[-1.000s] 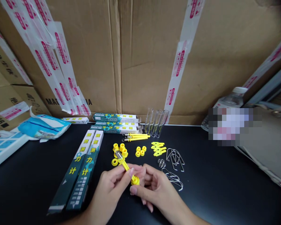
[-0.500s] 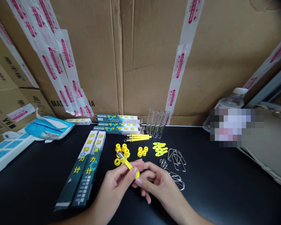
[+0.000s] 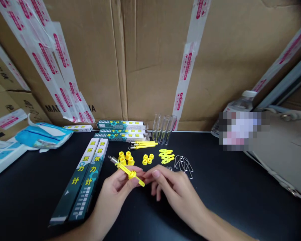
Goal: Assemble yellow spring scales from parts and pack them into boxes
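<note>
In my left hand (image 3: 117,187) is a yellow plastic spring-scale rod (image 3: 126,170), pinched between thumb and fingers. Its metal spring end points up and to the left, and a yellow collar sits around it near the lower end. My right hand (image 3: 174,187) is close by on the right, its fingers loosely bent and apart, holding nothing. Its fingertips are beside the rod's lower end; whether they touch my left fingers I cannot tell. Just beyond my hands stand yellow flanged caps (image 3: 127,157), smaller yellow caps (image 3: 147,158), flat yellow pieces (image 3: 167,156) and wire hooks (image 3: 183,164).
Clear tubes (image 3: 163,129) stand by the cardboard wall, beside stacked boxes (image 3: 121,130). More yellow rods (image 3: 145,145) lie before them. Two long boxes (image 3: 81,180) lie on the left, near a wipes pack (image 3: 43,135) and power strip (image 3: 7,159). A bottle (image 3: 243,102) and bag (image 3: 283,144) are right.
My right thumb and fingers have come off the rod's lower end. The collar and tip now show clearly. The rod stays in my left hand, and the view has shifted slightly.
</note>
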